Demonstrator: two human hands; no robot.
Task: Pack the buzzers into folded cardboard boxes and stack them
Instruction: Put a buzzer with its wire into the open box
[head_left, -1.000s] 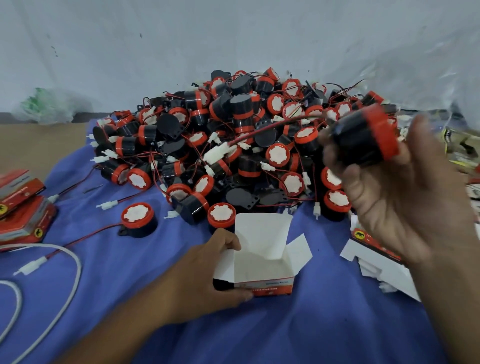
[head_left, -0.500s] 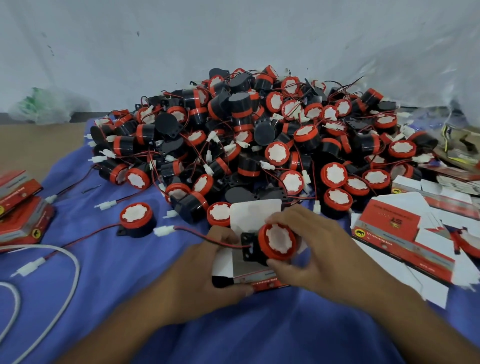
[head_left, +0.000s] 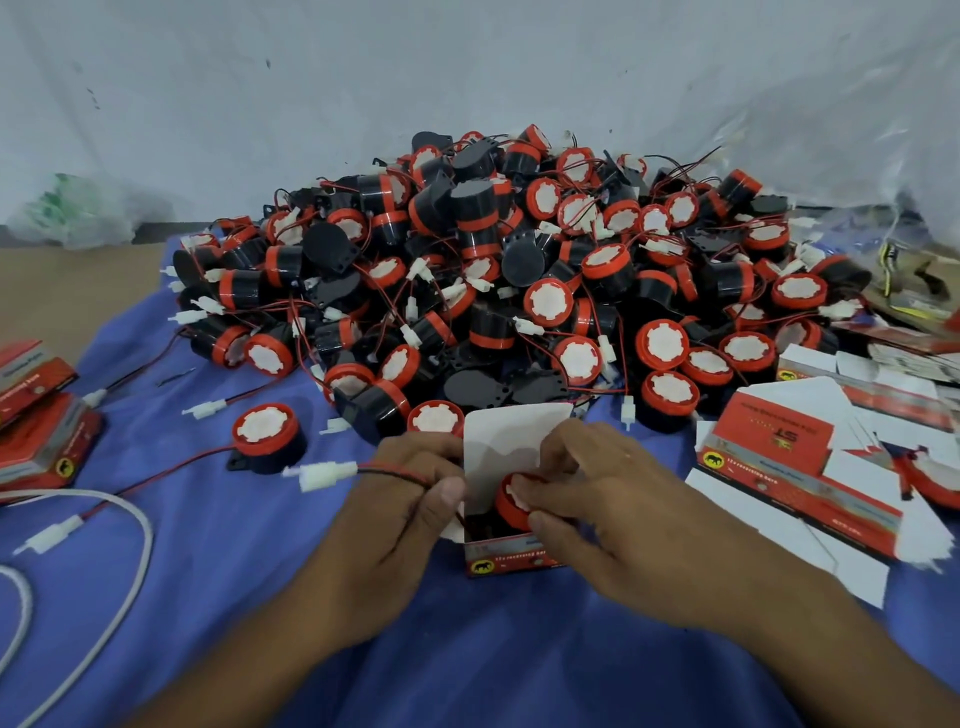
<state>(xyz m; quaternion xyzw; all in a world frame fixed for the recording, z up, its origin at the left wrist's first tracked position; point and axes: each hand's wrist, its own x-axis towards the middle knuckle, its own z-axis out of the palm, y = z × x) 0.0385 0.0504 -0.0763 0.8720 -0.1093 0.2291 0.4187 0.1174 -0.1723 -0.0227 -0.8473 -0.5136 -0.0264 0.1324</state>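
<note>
- Red-capped and half sunk in the open box, one buzzer is pinched at its rim by the right hand, thumb below and fingers above, probably so it goes in face up.
- Its red-and-black wire runs out to the left, nipped between the left hand's thumb and fingers; that hand also seems to steady the box wall, likely so the lead can be tucked in after the body. The white connector lies on the blue cloth.
- One box is being filled, near the cloth's front middle, its white lid flap standing up at the back.
- At the cloth's left edge, two closed boxes sit one atop the other, as far as I can tell.
- Toward the right edge lie flat unfolded cartons, several overlapping; I cannot count them.
- Behind, the heap of loose buzzers holds far too many to count, so packing looks barely begun; one stray buzzer sits apart, left of the box.
</note>
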